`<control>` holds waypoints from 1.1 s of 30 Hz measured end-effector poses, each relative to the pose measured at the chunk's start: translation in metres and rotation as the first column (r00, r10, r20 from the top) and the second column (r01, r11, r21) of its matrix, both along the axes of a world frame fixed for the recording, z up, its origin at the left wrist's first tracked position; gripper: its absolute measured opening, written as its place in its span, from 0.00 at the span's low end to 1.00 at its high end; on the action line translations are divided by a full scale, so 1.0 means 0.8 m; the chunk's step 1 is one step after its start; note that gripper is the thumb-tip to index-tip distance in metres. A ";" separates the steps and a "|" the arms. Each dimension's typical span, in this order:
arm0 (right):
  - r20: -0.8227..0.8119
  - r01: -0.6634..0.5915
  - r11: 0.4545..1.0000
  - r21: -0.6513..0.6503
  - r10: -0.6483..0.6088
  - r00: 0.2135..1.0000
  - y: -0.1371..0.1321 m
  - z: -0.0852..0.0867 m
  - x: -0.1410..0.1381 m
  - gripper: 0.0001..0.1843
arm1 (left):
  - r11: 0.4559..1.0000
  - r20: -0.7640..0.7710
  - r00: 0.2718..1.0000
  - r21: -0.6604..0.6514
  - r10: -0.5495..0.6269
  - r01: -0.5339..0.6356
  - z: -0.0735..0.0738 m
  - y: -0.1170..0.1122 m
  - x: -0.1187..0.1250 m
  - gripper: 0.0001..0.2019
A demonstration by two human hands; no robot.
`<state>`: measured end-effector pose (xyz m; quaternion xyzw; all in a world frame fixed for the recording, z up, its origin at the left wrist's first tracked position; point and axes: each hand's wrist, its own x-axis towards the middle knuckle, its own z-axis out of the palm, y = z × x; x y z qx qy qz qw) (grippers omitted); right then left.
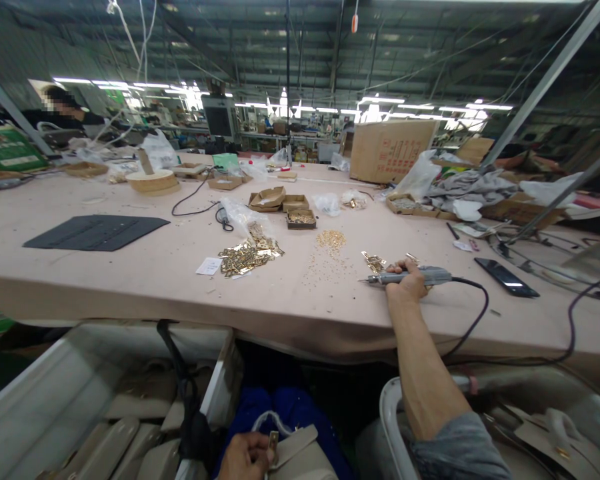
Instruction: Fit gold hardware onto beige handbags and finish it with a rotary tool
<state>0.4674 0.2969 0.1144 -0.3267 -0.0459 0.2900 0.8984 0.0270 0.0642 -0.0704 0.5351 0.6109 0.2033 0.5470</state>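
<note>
On the pink surface [130, 267] a corded screwdriver [420, 275] is gripped flat, weight rested, by the right hand [406, 283] beside gold fittings [374, 261]; below, a bag clasp [273, 440] is pinched steady by the left hand [245, 457].

A dark grey mat [96, 232] lies flat on the pink table [145, 280]. To its right, a heap of gold fittings [250, 253] sits beside a white slip [209, 266]. Behind stand 3 small cardboard trays [295, 202]. Tiny gold screws [331, 240] lie scattered. A black phone [506, 277] lies far right, with 1 large carton [391, 150] beyond.
</note>
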 end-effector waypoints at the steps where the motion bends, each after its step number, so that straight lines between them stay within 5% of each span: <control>1: 0.000 0.000 1.000 0.000 0.000 1.000 0.000 0.000 0.000 0.16 | 1.000 0.002 1.000 -0.001 0.002 -0.002 -0.001 0.000 0.000 0.17; 17: 0.006 -0.008 1.000 0.005 0.008 1.000 -0.001 -0.002 0.001 0.16 | 1.000 0.006 1.000 -0.002 0.017 -0.017 -0.031 -0.003 -0.001 0.19; 33: -0.002 0.000 1.000 0.005 0.000 1.000 -0.004 0.001 -0.003 0.16 | 1.000 0.045 0.999 -0.016 0.022 -0.021 -0.036 -0.005 -0.006 0.21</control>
